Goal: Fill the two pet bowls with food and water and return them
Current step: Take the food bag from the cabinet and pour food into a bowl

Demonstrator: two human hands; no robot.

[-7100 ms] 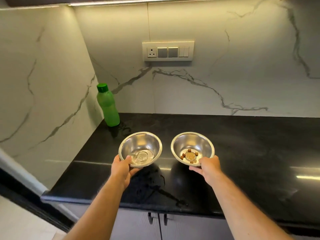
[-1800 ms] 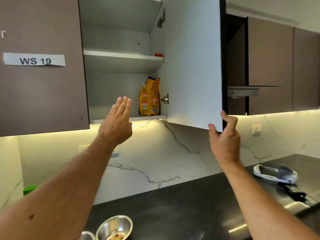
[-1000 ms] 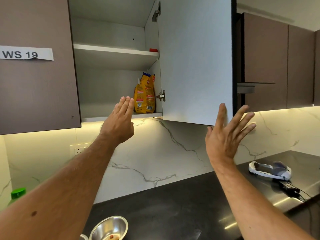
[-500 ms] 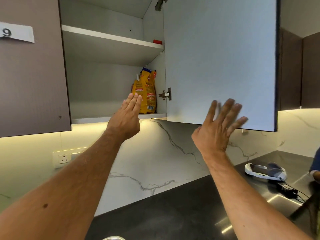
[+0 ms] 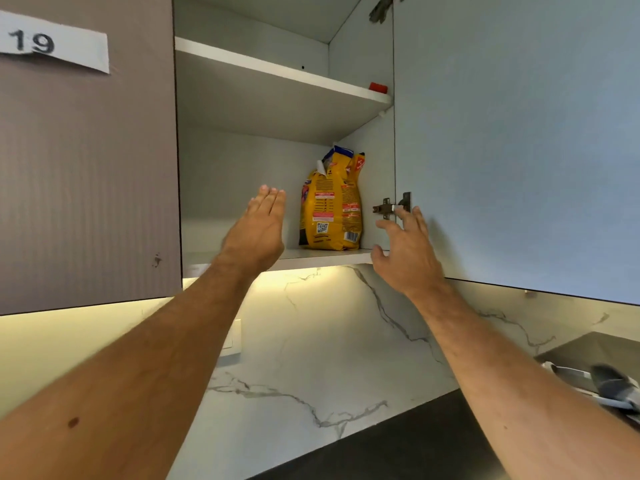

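A yellow pet food bag stands upright on the bottom shelf of the open wall cabinet, against its right side wall. My left hand is raised just left of the bag, flat with fingers together, holding nothing and apart from the bag. My right hand is up just right of the bag, below the door hinge, fingers spread and empty. The two steel bowls are out of view below the frame.
The open cabinet door hangs on the right at head height. A shut brown door with a paper label is on the left. A small red object sits on the upper shelf. A white-grey device lies on the black counter.
My view has tilted up and closer to the cabinet, so the bowls dropped out of sight. Both hands have risen toward the food bag; the right hand left the door's lower edge.
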